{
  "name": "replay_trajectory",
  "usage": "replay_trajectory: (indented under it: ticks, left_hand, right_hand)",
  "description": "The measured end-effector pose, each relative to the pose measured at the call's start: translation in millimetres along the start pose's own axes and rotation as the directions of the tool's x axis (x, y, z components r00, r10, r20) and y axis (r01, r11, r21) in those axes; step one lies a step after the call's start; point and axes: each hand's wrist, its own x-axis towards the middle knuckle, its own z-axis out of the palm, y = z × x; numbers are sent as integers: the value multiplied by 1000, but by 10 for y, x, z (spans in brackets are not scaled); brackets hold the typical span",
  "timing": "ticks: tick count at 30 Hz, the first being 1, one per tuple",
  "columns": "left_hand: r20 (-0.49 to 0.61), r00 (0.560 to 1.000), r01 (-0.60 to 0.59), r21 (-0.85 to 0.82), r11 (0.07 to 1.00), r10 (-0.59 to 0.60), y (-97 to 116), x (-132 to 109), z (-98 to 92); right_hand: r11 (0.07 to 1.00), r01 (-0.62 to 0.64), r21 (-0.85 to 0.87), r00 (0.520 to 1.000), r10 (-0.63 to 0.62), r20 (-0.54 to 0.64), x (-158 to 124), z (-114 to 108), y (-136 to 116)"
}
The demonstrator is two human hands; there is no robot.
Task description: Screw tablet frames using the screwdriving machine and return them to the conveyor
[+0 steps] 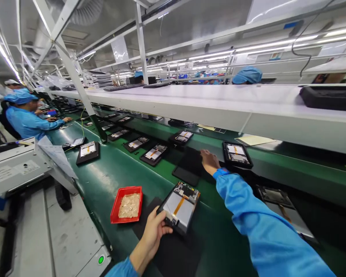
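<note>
My left hand [155,231] grips an opened tablet [180,206] by its near left corner, with the battery, an orange ribbon cable and a circuit board facing up. The tablet is held tilted above a black mat [173,250] on the green bench. My right hand [210,161] reaches out over the conveyor, its fingers curled at the right edge of a dark flat tray [192,157]; the fingertips are partly hidden. Under and in front of that lies another black tray [186,177]. Just right of my right hand sits another opened tablet in a black tray [238,154].
A red bin [127,204] of small pale pieces stands left of my left hand. Opened tablets in trays [154,154] line the green belt. A white shelf [190,102] runs above it. A grey machine [54,223] is at left; a co-worker in blue [25,115] sits beyond.
</note>
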Motion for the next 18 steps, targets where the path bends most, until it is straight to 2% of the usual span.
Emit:
replay_trajectory:
  ticks: [2, 5, 7, 8, 9, 11, 13, 16, 18]
  left_hand:
    - [33, 999, -20, 43, 999, 19, 111, 380, 235]
    - [80, 997, -24, 147, 989, 13, 256, 945, 639]
    - [81, 997, -32, 197, 980, 16, 292, 1156, 838]
    - [76, 997, -48, 222, 974, 32, 282, 1176, 890]
    - [72, 996, -69, 250, 966, 53, 254, 1133, 907]
    - [104, 990, -121, 308, 944, 93, 164, 873, 845]
    - [215, 962, -249, 415, 875, 171, 72, 448, 702]
    - [373, 888, -450, 582, 677, 269, -13, -275, 464]
    - [370, 894, -442, 633, 636, 253, -58, -707, 320]
  right_hand:
    - [1000, 3, 18, 997, -2, -83, -126, -332, 80]
    - [1000, 9, 30, 982, -3, -189, -505, -764, 160]
    - [999, 7, 44, 964, 5, -266, -823, -968, 212]
    - [998, 17, 62, 951, 3, -309, -986, -1044, 240]
    - [995, 37, 88, 938, -4, -348, -1145, -1105, 268]
    - [984, 94, 148, 916, -27, -401, -1440, -1188, 318]
    - [973, 129, 190, 911, -41, -411, -1693, -1227, 345]
    - [967, 150, 205, 911, -55, -410, -2007, -1205, 320]
    - [958, 198, 207, 903, -96, -418, -2203, -1138, 244]
